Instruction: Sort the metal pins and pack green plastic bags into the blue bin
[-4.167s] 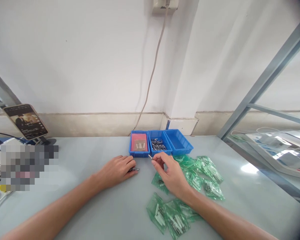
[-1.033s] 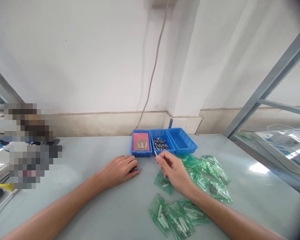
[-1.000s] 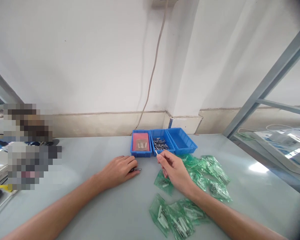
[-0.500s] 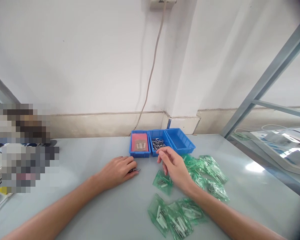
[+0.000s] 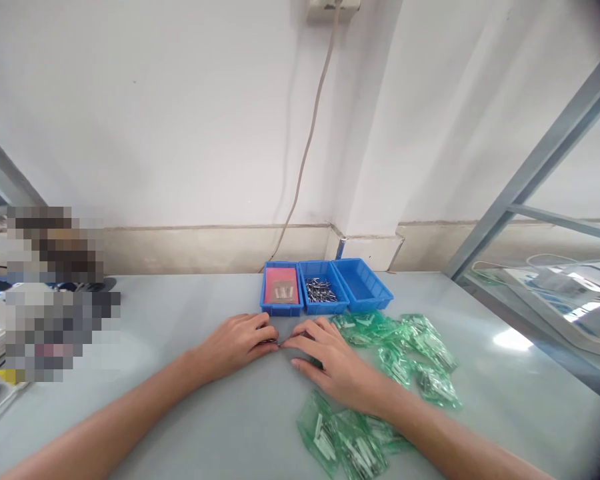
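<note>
My left hand rests on the table, its thumb and fingers closed around small metal screws that show only in part. Reaching in from the right, my right hand has its fingers stretched toward those screws. Its index fingertip is at or close to their ends, and its thumb is held apart. Behind the hands, a blue bin contains many similar loose metal pieces. Beneath and beside my right hand lie green plastic bags with white and metal parts inside; one bag is mostly hidden by the hand.
A blue bin on the left holds a pink sheet and a clear bag of small parts. Another blue bin stands at the right. More green bags lie right of my hand. A wall rises behind the table.
My right hand has moved down and left from near the middle bin to the fingertips of my left hand. The left hand stays in place, still holding the screws.
</note>
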A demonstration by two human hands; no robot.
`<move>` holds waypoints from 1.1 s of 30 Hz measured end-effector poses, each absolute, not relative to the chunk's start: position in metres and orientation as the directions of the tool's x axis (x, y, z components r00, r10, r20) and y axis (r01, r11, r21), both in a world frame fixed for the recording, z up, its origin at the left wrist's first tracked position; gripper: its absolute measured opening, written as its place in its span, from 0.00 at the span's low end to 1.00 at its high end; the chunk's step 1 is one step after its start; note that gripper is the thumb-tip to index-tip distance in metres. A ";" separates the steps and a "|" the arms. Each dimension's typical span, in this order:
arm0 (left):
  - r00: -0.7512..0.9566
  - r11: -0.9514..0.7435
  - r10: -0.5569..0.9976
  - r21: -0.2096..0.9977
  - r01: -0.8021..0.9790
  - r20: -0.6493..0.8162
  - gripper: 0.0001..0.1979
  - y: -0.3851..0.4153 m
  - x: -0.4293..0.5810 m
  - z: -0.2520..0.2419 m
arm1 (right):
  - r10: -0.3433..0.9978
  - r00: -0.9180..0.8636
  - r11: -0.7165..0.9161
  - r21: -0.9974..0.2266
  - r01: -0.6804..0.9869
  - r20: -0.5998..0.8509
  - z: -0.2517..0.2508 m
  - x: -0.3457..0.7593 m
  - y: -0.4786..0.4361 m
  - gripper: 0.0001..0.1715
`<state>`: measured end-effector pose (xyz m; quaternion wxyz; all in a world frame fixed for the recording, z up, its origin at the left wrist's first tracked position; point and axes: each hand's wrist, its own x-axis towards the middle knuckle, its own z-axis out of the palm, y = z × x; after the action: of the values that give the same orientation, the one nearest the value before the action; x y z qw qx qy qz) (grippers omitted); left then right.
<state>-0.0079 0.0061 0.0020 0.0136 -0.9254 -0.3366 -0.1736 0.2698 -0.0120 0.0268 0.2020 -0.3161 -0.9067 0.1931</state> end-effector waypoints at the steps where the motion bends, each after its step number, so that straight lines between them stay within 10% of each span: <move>1: 0.708 -0.771 0.624 0.116 0.626 0.331 0.16 0.006 -0.008 0.002 | 0.643 -0.727 0.730 -0.479 0.487 0.241 0.027 0.270 -0.012 0.16; 11: 0.650 -0.699 0.710 0.389 0.600 0.273 0.13 0.007 -0.011 0.005 | 0.627 -0.747 0.740 -0.469 0.483 0.220 0.027 0.271 -0.014 0.18; 33: 0.690 -0.749 0.661 0.211 0.628 0.294 0.14 0.006 -0.011 0.001 | 0.571 -0.772 0.791 -0.436 0.428 0.278 0.021 0.271 -0.009 0.11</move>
<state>-0.0110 0.0064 0.0008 -0.0465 -0.9181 -0.3510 -0.1781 0.2710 -0.0094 0.0214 0.2021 -0.2702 -0.9246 0.1770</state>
